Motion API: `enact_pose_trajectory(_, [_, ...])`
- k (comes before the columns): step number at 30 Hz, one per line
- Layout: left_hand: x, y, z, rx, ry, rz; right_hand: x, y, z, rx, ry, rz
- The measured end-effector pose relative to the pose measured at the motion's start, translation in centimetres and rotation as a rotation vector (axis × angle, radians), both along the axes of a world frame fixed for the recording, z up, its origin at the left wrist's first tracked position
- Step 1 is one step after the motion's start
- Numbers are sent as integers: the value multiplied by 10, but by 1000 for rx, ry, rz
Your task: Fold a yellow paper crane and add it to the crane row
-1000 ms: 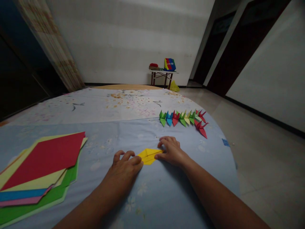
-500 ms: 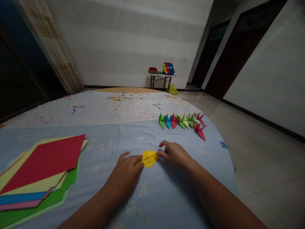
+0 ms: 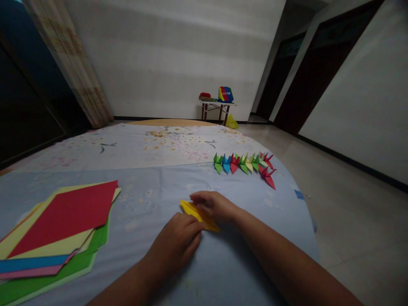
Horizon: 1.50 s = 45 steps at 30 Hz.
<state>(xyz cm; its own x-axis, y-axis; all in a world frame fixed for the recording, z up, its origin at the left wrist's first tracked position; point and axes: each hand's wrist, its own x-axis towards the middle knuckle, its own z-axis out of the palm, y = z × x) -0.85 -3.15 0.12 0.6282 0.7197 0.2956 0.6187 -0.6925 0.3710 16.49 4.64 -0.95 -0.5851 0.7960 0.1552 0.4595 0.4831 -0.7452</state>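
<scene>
A folded piece of yellow origami paper (image 3: 209,222) lies slantwise on the blue floral tablecloth in front of me. My left hand (image 3: 180,236) is closed on its near edge, with the thumb and bent fingers pressed against the paper. From the far right side, my right hand (image 3: 218,206) curls over the same sheet, its fingers bent and touching the upper part. The fingertips of my right hand are partly hidden in shadow. Both hands cover some of the paper's middle.
A stack of coloured paper, topped by a red sheet (image 3: 70,214), lies at the left. Several folded paper cranes (image 3: 234,163) stand in a row at the back right. A blue clip (image 3: 299,194) sits at the table's right edge. A small table (image 3: 218,103) stands by the wall.
The yellow paper has turned, now slanting from upper left to lower right. My right hand has moved left over it, and my left hand has shifted slightly right along its near edge.
</scene>
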Motion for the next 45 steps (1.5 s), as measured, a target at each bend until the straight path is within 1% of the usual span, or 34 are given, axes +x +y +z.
enact_pose_trajectory(3, [-9, 10, 1, 107, -1, 107, 11, -2, 5, 103, -103, -170])
enact_pose_trajectory(4, [-11, 12, 1, 130, 11, 120, 15, -3, 7, 109, -152, -173])
enact_pose_trajectory(6, [-14, 16, 0, 139, 48, 116, 22, -9, 13, 38, -236, -101])
enact_pose_trajectory(8, [-15, 18, -2, 115, 84, 105, 26, -15, 18, 11, -291, -14])
enact_pose_trajectory(10, [-15, 19, -3, 88, 101, 108, 25, -20, 22, 41, -336, 52])
enact_pose_trajectory(13, [-15, 18, -1, 68, 122, 157, 22, -22, 23, 138, -370, 112])
enact_pose_trajectory(18, [-17, 18, 1, 60, 144, 238, 16, -14, 14, 302, -377, 124])
enact_pose_trajectory(22, [-19, 20, -3, 56, 169, 256, 15, -12, 10, 353, -385, 120])
enact_pose_trajectory(26, [-18, 22, -7, 66, 195, 256, 15, -15, 10, 355, -397, 104])
enact_pose_trajectory(31, [-18, 23, -8, 71, 188, 265, 15, -16, 11, 341, -327, 81])
enact_pose_trajectory(35, [-18, 23, -9, 57, 145, 253, 12, -14, 5, 369, -302, 40])
enact_pose_trajectory(38, [-18, 24, -9, 39, 151, 242, 10, -12, 0, 382, -283, 31])
enact_pose_trajectory(42, [-19, 24, -7, 28, 170, 226, 9, -12, -4, 349, -266, 48])
enact_pose_trajectory(45, [-21, 25, -7, 29, 147, 212, 8, -12, -4, 329, -263, 42])
